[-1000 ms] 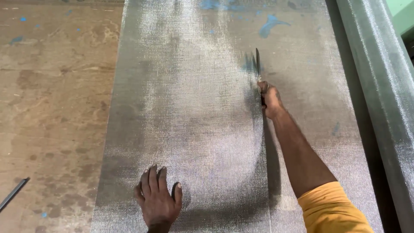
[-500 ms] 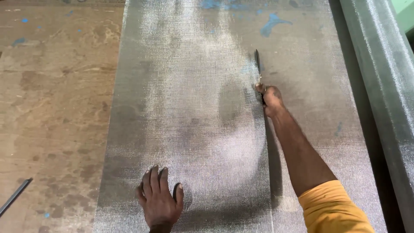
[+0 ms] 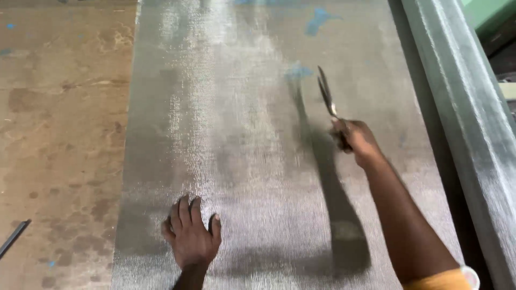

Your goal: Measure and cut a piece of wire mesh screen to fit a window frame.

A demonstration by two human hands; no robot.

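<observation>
Change: the right hand (image 3: pixel 355 140) is now lifted off the mesh (image 3: pixel 242 134) with the scissors (image 3: pixel 326 96); half a second ago the blades were low on the sheet, at the end of the cut line. The left hand (image 3: pixel 191 236) has stayed at the same place.
Head view, right hand: the fingers are closed around the scissors' handles, the arm stretched forward from the lower right. A yellow sleeve (image 3: pixel 441 279) shows at the bottom edge.
Head view, scissors: the dark blades point up and away from the person. They look almost together, but blur makes it hard to tell. Their shadow falls on the mesh just to the left.
Head view, left hand: it lies flat on the mesh near the bottom, palm down, fingers spread a little, holding nothing.
Head view, mesh: a long grey shiny sheet, lying flat on the floor (image 3: pixel 59 134) and running away from the person.
Head view, surroundings: the brown floor is stained, with blue spots. A mesh roll (image 3: pixel 467 107) lies along the right side. A dark rod (image 3: pixel 13 238) lies at the left edge.
</observation>
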